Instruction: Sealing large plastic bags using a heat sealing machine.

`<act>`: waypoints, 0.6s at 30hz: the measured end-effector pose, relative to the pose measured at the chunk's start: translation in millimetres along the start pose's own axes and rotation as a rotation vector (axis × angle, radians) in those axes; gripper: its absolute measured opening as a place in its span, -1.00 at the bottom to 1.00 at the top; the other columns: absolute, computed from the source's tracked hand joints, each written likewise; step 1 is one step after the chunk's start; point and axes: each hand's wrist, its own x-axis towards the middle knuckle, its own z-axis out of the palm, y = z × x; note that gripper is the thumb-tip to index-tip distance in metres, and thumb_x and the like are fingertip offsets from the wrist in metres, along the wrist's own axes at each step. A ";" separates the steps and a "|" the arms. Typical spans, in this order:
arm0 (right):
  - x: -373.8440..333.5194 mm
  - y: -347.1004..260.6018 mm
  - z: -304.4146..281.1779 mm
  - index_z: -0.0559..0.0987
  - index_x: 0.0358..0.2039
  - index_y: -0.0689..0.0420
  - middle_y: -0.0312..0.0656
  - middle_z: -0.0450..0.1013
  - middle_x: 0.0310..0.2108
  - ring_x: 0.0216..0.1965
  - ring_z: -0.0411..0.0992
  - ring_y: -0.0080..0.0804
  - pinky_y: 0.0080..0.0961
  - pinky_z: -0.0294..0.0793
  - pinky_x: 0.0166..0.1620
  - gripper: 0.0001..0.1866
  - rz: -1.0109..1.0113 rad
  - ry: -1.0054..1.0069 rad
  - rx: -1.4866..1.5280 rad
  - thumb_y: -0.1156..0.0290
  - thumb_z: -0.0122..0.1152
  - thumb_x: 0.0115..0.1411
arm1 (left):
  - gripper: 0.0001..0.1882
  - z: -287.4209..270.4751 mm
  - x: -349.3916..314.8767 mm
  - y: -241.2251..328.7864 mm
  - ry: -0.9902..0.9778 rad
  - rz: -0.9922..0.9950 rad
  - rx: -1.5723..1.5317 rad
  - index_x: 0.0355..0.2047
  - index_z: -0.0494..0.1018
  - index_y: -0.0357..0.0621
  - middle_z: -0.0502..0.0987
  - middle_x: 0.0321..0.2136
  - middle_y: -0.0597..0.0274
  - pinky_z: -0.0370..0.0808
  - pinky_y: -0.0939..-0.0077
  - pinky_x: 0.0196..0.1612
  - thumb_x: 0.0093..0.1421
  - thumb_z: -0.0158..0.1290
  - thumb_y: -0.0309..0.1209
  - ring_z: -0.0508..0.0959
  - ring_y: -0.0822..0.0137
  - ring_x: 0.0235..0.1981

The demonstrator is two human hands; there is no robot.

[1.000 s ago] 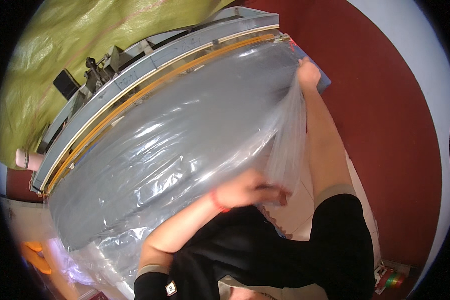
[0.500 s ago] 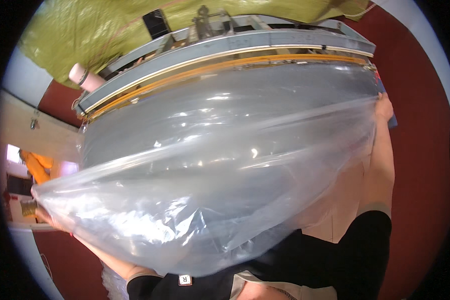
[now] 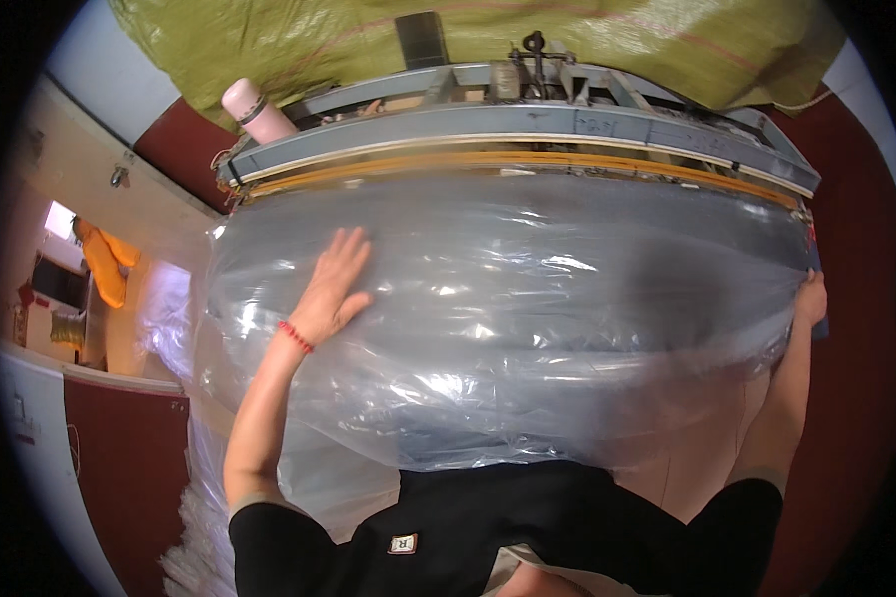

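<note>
A large sheet of clear plastic film (image 3: 488, 318) spreads over the table, full of glossy creases, and comes close to my chest. My left hand (image 3: 334, 284), with a red bead bracelet (image 3: 296, 336) at the wrist, is flat over the film's left part with its fingers stretched out; whether the palm presses on it I cannot tell. At the far right my right hand (image 3: 812, 298) is closed on the film's edge, with the plastic drawn into folds toward it.
Behind the film runs a grey metal frame (image 3: 528, 124) with an orange strip (image 3: 528, 159) along it. A pink bottle (image 3: 257, 111) and a dark flat object (image 3: 421, 40) are at the back. Yellow-green sheeting (image 3: 607, 40) hangs behind. Crumpled plastic (image 3: 194, 537) lies lower left.
My left hand has let go of the film's left edge and moved right onto the sheet, fingers spread. The raised film has settled lower. My right hand keeps its hold, and the view has shifted.
</note>
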 end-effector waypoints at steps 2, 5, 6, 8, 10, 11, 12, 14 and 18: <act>-4.8 -5.4 -6.7 0.39 -0.25 0.08 0.05 0.41 -0.31 -0.24 0.36 0.09 -0.06 0.32 -0.26 -0.63 0.000 0.001 0.016 0.07 -0.27 0.19 | -0.33 20.2 0.8 -31.8 0.026 -0.114 -0.036 0.13 0.03 -0.18 -0.05 0.18 0.05 -0.11 0.08 0.17 0.07 -0.04 -0.19 -0.16 0.03 0.23; -3.4 -4.4 -10.0 0.38 -0.24 0.07 0.05 0.41 -0.30 -0.24 0.35 0.10 -0.07 0.32 -0.26 -0.62 0.007 -0.017 -0.001 0.07 -0.28 0.20 | -0.35 23.2 13.3 -43.3 0.079 -0.101 0.100 0.11 0.07 -0.20 0.03 0.15 0.02 -0.02 0.12 0.15 0.04 -0.01 -0.25 -0.05 0.04 0.20; -3.1 -4.5 -10.7 0.38 -0.24 0.08 0.05 0.41 -0.30 -0.24 0.35 0.10 -0.08 0.32 -0.26 -0.62 0.019 -0.025 -0.007 0.07 -0.28 0.20 | -0.38 24.4 19.3 -45.6 0.197 -0.109 0.118 0.08 0.10 -0.21 0.10 0.11 0.01 0.04 0.16 0.12 0.02 0.01 -0.29 0.03 0.03 0.16; -3.7 -3.5 -10.8 0.38 -0.23 0.08 0.05 0.41 -0.30 -0.25 0.35 0.10 -0.08 0.32 -0.26 -0.62 0.012 -0.013 0.010 0.06 -0.29 0.20 | -0.53 23.1 31.6 -46.6 0.453 -0.112 0.066 -0.11 0.28 -0.17 0.33 -0.10 0.05 0.19 0.24 -0.02 -0.08 0.08 -0.40 0.28 0.05 -0.05; -1.0 -2.1 -6.3 0.38 -0.22 0.08 0.04 0.40 -0.28 -0.23 0.34 0.09 -0.10 0.32 -0.25 -0.60 0.020 -0.002 0.011 0.06 -0.30 0.20 | -0.62 20.2 35.3 -50.1 0.447 -0.135 0.065 -0.23 0.33 -0.15 0.37 -0.20 0.09 0.22 0.25 -0.07 -0.11 0.09 -0.41 0.31 0.08 -0.12; -0.9 -0.4 -4.9 0.38 -0.22 0.08 0.04 0.40 -0.28 -0.23 0.34 0.09 -0.10 0.32 -0.25 -0.60 0.017 -0.003 0.013 0.06 -0.30 0.20 | -0.72 19.3 36.3 -51.8 0.440 -0.149 0.057 -0.35 0.38 -0.14 0.41 -0.31 0.13 0.24 0.25 -0.12 -0.14 0.11 -0.42 0.34 0.11 -0.20; -0.1 1.6 -5.2 0.38 -0.21 0.07 0.03 0.40 -0.27 -0.22 0.34 0.09 -0.10 0.31 -0.24 -0.60 0.026 -0.020 0.011 0.05 -0.31 0.20 | -0.72 18.5 36.1 -53.3 0.441 -0.152 0.058 -0.35 0.38 -0.14 0.41 -0.31 0.13 0.24 0.25 -0.12 -0.14 0.11 -0.42 0.34 0.11 -0.20; -1.8 -3.3 -9.2 0.38 -0.20 0.07 0.03 0.40 -0.26 -0.20 0.33 0.08 -0.11 0.31 -0.23 -0.60 0.031 -0.040 0.012 0.05 -0.31 0.20 | -0.84 17.2 35.3 -55.7 0.411 -0.056 0.097 -0.53 0.39 -0.13 0.42 -0.48 0.20 0.25 0.28 -0.20 -0.16 0.11 -0.41 0.36 0.14 -0.30; 1.8 3.6 -2.7 0.38 -0.19 0.05 0.01 0.39 -0.24 -0.17 0.32 0.06 -0.16 0.30 -0.21 -0.60 0.073 -0.039 0.105 0.06 -0.31 0.20 | -0.87 18.8 37.7 -65.9 0.433 -0.077 0.091 -0.57 0.39 -0.13 0.42 -0.53 0.19 0.25 0.28 -0.23 -0.12 0.08 -0.39 0.37 0.12 -0.35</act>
